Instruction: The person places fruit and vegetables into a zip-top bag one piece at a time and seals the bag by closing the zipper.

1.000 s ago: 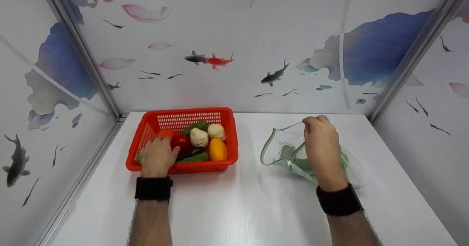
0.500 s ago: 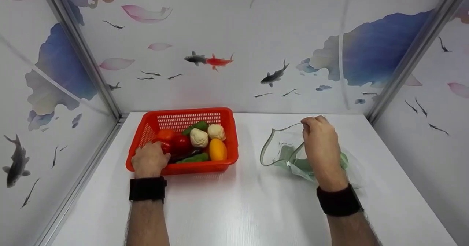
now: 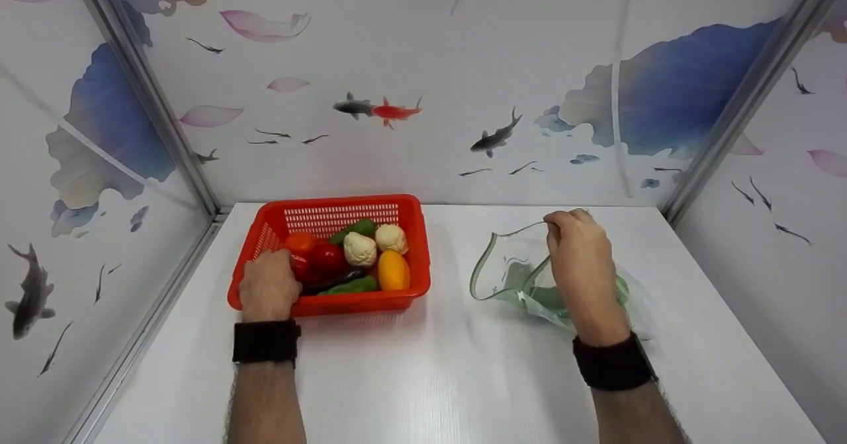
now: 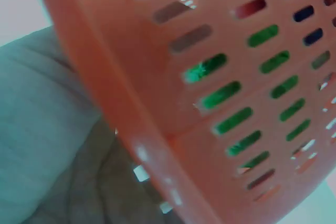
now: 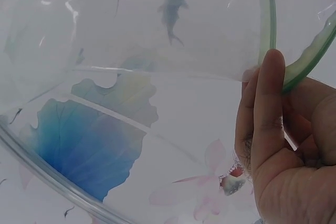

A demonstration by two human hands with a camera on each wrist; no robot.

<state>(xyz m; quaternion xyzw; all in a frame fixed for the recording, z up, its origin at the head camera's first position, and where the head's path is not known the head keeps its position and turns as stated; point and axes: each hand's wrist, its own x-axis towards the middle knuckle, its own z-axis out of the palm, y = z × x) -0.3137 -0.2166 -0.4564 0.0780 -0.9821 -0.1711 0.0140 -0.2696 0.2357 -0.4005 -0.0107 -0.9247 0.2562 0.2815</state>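
Left hand [image 3: 270, 282] down in the red basket [image 3: 370, 303], right hand [image 3: 581, 259] on the clear bag [image 3: 484, 259]

From where I stand, I see a person reaching over a white counter [image 3: 423, 371], a black band [image 3: 266, 341] round the left wrist and another on the right. The left hand is bent over the near left corner of the basket, knuckles up and fingertips out of sight, so I can't tell how far they are closed or whether they have hold of anything. Just beside it is a glossy red piece [image 3: 300, 267]. In the left wrist view, something green [image 4: 220, 95] shows through the slots in the basket's wall.

The rest of the basket is well filled: an orange vegetable [image 3: 301, 243], a round red one [image 3: 326, 260], two pale cauliflower heads [image 3: 359, 250], a yellow oval [image 3: 394, 271], a dark eggplant [image 3: 344, 278], a long green vegetable [image 3: 351, 286] along the front and another toward the back.

Well apart, on the right of the counter, the bag lies with its mouth spread and facing the basket. The right hand pinches its green-edged rim between thumb and fingers, holding that edge up. Green things [image 3: 546, 296] are inside the bag, partly hidden by the hand. Behind it all, a red fish [image 3: 396, 110] is printed on the wall.
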